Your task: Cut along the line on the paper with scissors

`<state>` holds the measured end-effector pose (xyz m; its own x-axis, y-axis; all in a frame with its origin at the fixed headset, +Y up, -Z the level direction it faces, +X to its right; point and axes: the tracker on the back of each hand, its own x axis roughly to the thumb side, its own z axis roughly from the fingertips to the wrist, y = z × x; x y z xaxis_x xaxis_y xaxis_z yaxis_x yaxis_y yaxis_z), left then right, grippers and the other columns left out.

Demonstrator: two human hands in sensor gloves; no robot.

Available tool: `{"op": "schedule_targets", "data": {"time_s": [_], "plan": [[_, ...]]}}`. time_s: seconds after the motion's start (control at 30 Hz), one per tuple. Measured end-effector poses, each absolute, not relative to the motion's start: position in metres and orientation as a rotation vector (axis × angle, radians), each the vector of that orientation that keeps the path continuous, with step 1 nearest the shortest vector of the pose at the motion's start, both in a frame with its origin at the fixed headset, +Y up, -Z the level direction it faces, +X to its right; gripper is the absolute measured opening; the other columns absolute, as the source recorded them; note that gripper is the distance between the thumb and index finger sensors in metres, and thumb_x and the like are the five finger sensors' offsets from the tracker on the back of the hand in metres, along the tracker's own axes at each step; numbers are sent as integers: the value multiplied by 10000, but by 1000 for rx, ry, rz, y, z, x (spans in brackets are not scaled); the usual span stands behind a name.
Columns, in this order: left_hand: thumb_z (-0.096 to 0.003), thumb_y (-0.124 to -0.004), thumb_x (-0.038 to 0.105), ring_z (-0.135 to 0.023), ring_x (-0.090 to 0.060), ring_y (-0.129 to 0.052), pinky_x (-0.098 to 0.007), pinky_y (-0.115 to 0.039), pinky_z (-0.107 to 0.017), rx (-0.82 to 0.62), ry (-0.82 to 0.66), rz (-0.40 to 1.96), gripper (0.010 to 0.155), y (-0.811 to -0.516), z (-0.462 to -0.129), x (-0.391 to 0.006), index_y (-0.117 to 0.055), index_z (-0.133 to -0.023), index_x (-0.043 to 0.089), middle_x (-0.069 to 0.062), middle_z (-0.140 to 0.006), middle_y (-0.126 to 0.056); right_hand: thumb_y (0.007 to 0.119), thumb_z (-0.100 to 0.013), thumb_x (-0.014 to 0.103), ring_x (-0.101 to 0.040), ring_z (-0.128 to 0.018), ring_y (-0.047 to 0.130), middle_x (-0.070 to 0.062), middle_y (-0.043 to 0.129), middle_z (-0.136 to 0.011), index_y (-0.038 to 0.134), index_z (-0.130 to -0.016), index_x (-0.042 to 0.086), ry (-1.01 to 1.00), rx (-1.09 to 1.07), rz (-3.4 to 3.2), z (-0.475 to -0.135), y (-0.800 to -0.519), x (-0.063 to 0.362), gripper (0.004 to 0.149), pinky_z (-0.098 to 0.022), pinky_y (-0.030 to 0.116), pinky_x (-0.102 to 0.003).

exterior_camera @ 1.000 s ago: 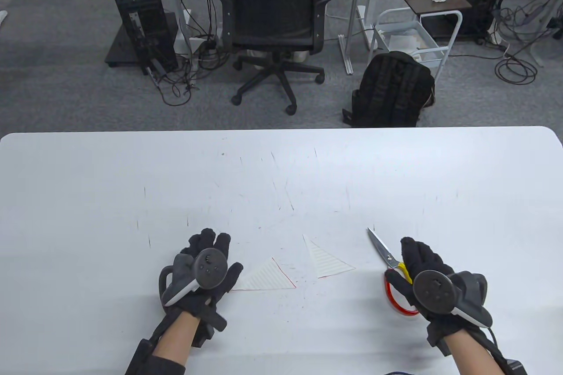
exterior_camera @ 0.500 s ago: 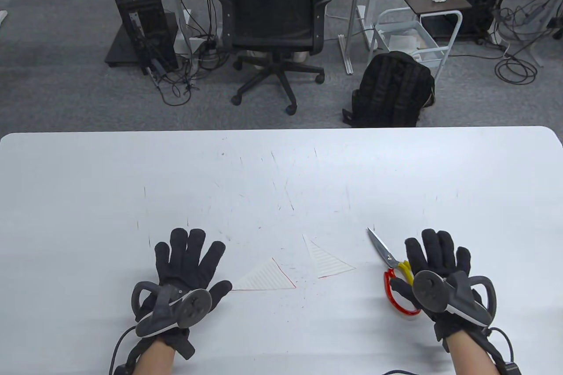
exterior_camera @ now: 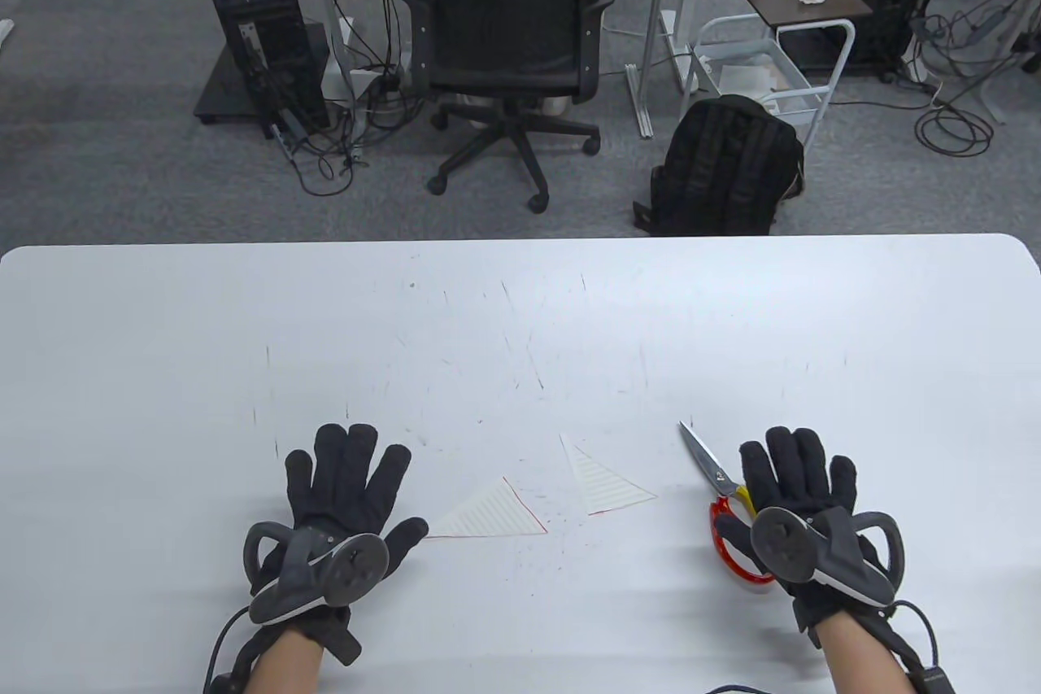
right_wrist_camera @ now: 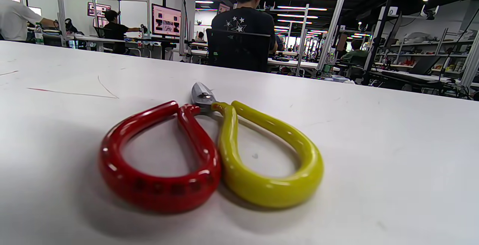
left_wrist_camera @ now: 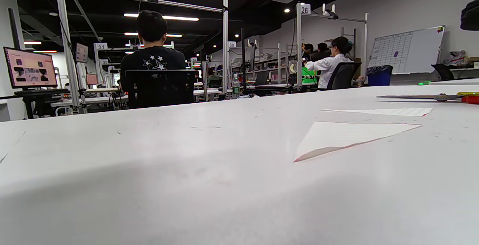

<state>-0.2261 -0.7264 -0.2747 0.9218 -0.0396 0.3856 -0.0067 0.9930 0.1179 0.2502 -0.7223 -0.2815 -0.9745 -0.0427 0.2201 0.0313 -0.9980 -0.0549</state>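
Two triangular pieces of lined paper with red edges lie on the white table (exterior_camera: 163, 336), one on the left (exterior_camera: 492, 517) and one on the right (exterior_camera: 606, 484). The scissors (exterior_camera: 706, 466) lie closed to their right, with a red and a yellow handle. My left hand (exterior_camera: 346, 482) lies palm down with the fingers spread, just left of the left piece, and holds nothing. My right hand (exterior_camera: 801, 478) is spread over the scissor handles. In the right wrist view the handles (right_wrist_camera: 209, 155) lie on the table with no finger in the loops. The left wrist view shows both pieces (left_wrist_camera: 348, 134) and the scissors (left_wrist_camera: 430, 97).
Thin pen marks and scratches cover the middle of the table. Beyond the far edge stand an office chair (exterior_camera: 508, 19), a black backpack (exterior_camera: 724, 165) and a small trolley (exterior_camera: 764, 76) on the floor.
My left hand has drawn back left from the left paper piece and now lies flat with spread fingers. My right hand has opened over the scissor handles. Paper and scissors have not moved.
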Motion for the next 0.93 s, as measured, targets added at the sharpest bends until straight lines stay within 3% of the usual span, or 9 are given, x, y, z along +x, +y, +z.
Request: {"op": "schedule_targets", "data": {"time_s": [0.93], "plan": [[-606, -432, 672, -1083, -511, 75, -778, -131, -733, 128, -399, 26, 824, -725, -275, -229, -112, -1215, 219, -188, -1208, 63, 549, -588, 587, -517, -1023, 12, -228, 20, -1152, 162, -1143, 78, 22, -309, -3080, -281, -724, 249, 846, -674, 125, -728]]}}
